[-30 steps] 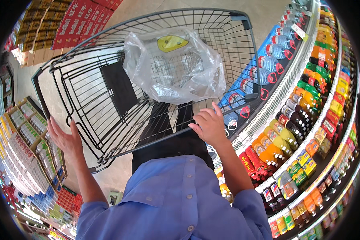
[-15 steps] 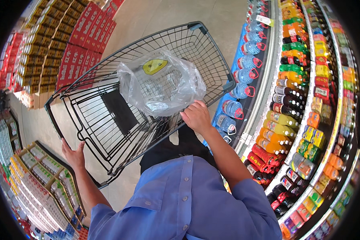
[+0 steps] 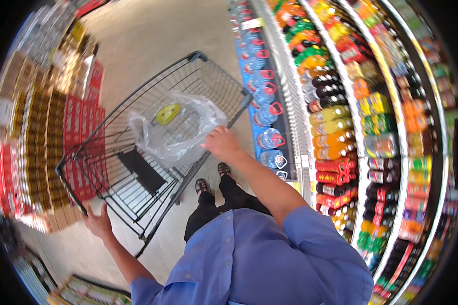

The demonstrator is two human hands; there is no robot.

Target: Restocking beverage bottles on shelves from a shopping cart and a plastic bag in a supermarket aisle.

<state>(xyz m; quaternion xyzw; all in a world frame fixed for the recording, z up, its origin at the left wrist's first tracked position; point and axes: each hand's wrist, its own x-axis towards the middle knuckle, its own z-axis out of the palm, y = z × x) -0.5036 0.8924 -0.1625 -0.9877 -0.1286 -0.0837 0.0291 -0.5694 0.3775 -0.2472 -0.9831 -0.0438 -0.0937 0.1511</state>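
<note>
A dark wire shopping cart (image 3: 152, 101) stands at an angle in front of me. My left hand (image 3: 98, 222) is closed round its handle at the near left, with the thumb sticking up. My right hand (image 3: 222, 143) has its fingers curled over the cart's right side rim, close against a clear plastic bag (image 3: 178, 152). That bag lies crumpled in the basket, and a yellow oval patch (image 3: 168, 114) shows on it. A black panel (image 3: 141, 172) sits on the folding seat part near the handle.
On the right run shelves of bottled drinks (image 3: 336, 137), with large water bottles (image 3: 269, 138) in a row along their foot. Stacked gold cans (image 3: 33, 152) and red cartons (image 3: 84, 137) stand at the left. Pale floor (image 3: 152, 20) stretches ahead.
The cart and bag sit lower and further left in the view, and the shelves have shifted left. My feet have come into sight beside the cart. Both hands stay on the cart.
</note>
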